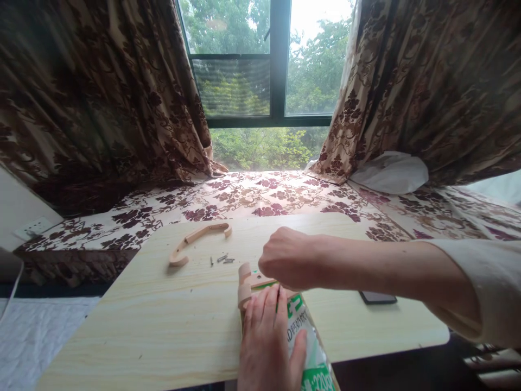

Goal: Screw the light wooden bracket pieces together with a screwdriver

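My left hand (pixel 268 336) lies palm down with its fingers stretched over a pale wooden piece (pixel 244 290) and the thumb spread apart. Beneath it is a green and white printed package (pixel 315 350), partly hidden by the hand. My right hand (pixel 287 258) is closed in a fist just above the wooden piece's far end, and whatever its fingers hold is hidden. One small dark hole shows in the wood beside the fist. Left of both hands rests a curved wooden part (pixel 199 234), with several small metal screws (pixel 222 259) near it.
All this stands on a light wood-grain table (pixel 163 315). A dark flat object (pixel 377 297) sits under my right forearm. Behind the table is a flower-patterned window seat (pixel 268 193) with a white bag (pixel 391 172) on it. Patterned curtains (pixel 142 98) frame the window.
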`<state>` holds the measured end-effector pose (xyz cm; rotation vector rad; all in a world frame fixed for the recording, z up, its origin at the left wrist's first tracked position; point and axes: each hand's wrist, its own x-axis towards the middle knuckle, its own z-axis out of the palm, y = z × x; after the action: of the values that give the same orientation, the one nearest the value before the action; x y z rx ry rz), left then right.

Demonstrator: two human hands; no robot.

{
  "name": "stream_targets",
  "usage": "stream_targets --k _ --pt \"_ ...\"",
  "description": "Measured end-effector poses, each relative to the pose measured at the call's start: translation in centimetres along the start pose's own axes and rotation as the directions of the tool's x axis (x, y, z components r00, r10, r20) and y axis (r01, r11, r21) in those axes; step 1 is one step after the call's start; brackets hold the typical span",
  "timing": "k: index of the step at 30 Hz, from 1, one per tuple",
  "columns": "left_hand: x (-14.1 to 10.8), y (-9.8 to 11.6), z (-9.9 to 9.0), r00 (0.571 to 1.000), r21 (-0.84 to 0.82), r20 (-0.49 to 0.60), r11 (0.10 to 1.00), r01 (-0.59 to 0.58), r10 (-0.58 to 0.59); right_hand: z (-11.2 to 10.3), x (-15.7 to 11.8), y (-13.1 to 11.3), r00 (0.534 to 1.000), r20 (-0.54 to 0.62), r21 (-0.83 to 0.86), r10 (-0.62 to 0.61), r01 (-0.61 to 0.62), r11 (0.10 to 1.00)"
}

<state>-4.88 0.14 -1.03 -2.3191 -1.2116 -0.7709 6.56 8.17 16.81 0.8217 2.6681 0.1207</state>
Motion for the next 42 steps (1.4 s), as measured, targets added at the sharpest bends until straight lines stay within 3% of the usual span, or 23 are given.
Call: stream_targets --k 3,12,17,21,30,37,42 --pt "0.0 0.0 0.0 1.000 -0.007 -0.007 1.000 0.003 -0.003 -0.4 -0.2 0.3 0.999 0.044 -0.005 0.003 -0.003 1.000" --pt "0.0 -0.1 0.1 1.000 -0.005 0.008 1.000 0.006 -0.006 0.0 -0.7 0.7 0.998 -0.030 0.006 -0.056 0.056 0.998" --pt "0.2 0.1 0.0 1.000 -0.002 0.001 1.000 0.017 -0.017 -0.3 -0.8 0.7 0.999 0.034 0.017 -0.017 0.016 1.000" --pt "0.4 0.2 -0.2 0.999 -0.005 -0.026 1.000 0.028 -0.028 -0.7 -0.7 0.9 1.000 0.014 -0.006 0.002 -0.002 1.000" --pt "0.0 0.1 -0.1 0.999 -0.023 0.034 0.999 0.030 -0.029 -0.8 -0.2 0.9 0.999 0.025 0.038 -0.024 0.023 0.999" --pt "0.2 0.2 -0.2 0.998 -0.041 0.047 0.998 0.051 -0.049 -1.6 -0.6 0.6 0.994 0.096 0.031 0.052 -0.056 0.998" --pt "0.2 0.3 -0.4 0.996 -0.058 0.058 0.996 0.065 -0.062 -1.4 -0.3 1.0 0.994 0.106 0.028 0.037 -0.040 0.999"
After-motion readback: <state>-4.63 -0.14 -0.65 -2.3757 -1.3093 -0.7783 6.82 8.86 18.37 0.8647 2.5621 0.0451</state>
